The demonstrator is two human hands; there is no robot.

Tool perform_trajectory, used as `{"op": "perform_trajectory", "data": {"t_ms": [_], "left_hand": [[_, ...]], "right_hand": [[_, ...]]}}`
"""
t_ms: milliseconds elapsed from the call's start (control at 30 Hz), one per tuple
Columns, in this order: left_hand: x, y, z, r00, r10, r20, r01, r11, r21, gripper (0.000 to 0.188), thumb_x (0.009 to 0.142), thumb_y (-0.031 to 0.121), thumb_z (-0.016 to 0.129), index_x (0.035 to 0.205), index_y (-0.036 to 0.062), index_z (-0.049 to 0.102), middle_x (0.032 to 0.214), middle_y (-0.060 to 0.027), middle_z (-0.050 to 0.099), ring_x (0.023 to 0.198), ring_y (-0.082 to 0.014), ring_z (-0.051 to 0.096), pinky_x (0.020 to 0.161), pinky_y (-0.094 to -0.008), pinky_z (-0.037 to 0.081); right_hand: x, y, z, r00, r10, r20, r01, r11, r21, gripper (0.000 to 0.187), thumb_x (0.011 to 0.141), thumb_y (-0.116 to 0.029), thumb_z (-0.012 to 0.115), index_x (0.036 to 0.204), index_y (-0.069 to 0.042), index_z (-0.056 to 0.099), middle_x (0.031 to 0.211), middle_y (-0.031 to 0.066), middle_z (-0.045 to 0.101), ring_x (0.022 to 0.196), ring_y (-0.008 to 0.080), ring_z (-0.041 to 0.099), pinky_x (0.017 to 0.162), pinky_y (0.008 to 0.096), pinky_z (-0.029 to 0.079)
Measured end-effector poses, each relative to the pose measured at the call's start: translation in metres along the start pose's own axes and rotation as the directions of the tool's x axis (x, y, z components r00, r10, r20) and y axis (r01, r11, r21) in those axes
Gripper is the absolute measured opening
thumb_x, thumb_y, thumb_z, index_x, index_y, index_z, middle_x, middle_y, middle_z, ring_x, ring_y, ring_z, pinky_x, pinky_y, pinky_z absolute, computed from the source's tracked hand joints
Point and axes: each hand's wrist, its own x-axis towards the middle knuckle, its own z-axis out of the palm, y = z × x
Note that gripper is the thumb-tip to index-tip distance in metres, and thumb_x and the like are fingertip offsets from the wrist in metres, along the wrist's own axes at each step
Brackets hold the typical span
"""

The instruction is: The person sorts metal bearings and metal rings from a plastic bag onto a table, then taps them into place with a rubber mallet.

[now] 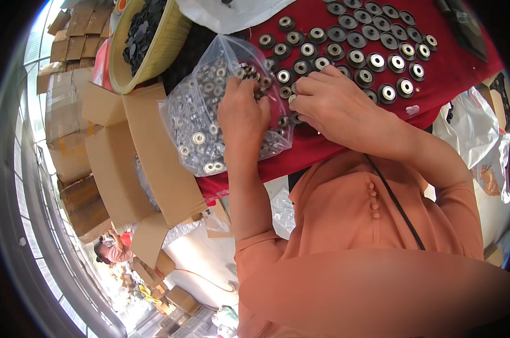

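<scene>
A clear plastic bag (193, 121) full of small metal bearings lies at the left end of the red-covered table. My left hand (244, 112) rests at the bag's open side, fingers curled down among the bearings; what they grip is hidden. To its right, my right hand (328, 107) is closed in a pinch, with a shiny bearing (291, 98) at its fingertips. Beyond it stand several black wheels (376, 62) with metal bearings in their centres. Farther back lie plain black round discs (356, 39) with no bright ring in them.
A yellow basket (173, 42) of black discs stands at the far left, above an open cardboard box (120, 174). White plastic (232, 14) lies at the back edge. A dark flat object (463, 28) is on the red cloth (435, 73). Another person (117, 248) is at lower left.
</scene>
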Motion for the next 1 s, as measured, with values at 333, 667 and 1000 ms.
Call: {"op": "perform_trajectory", "data": {"t_ms": [333,667,1000], "left_hand": [[-0.003,-0.016,0.004,0.985,0.006,-0.172,-0.063,0.943,-0.327,0.021,0.072,0.006,0.073,0.090,-0.0007,0.066,0.087,-0.0143,0.061,0.067,-0.0299,0.061,0.063,-0.0380,0.050],[0.033,0.055,-0.005,0.943,0.305,-0.134,-0.333,0.878,-0.345,0.015,0.073,0.003,0.070,0.085,-0.0006,0.061,0.079,-0.0094,0.056,0.058,-0.0189,0.057,0.056,-0.0307,0.046],[0.101,0.161,0.052,0.906,0.405,0.120,-0.378,0.904,-0.202,0.022,0.076,0.018,0.069,0.093,0.0035,0.070,0.098,-0.0104,0.064,0.090,-0.0319,0.066,0.080,-0.0442,0.053]], "right_hand": [[0.032,-0.020,0.030,0.957,-0.074,0.281,0.128,0.975,-0.179,0.011,0.073,-0.011,0.059,0.073,-0.006,0.068,0.082,0.0080,0.062,0.085,0.0221,0.060,0.081,0.0364,0.040],[-0.049,0.084,-0.114,0.875,0.322,-0.361,-0.417,0.881,-0.225,0.013,0.076,-0.007,0.073,0.088,-0.002,0.071,0.081,0.0131,0.066,0.073,0.0311,0.066,0.070,0.0378,0.052],[-0.084,0.127,-0.124,0.911,0.231,-0.342,-0.383,0.781,-0.494,0.007,0.078,-0.009,0.069,0.084,-0.006,0.070,0.081,0.0073,0.060,0.080,0.0255,0.060,0.076,0.0357,0.042]]}}
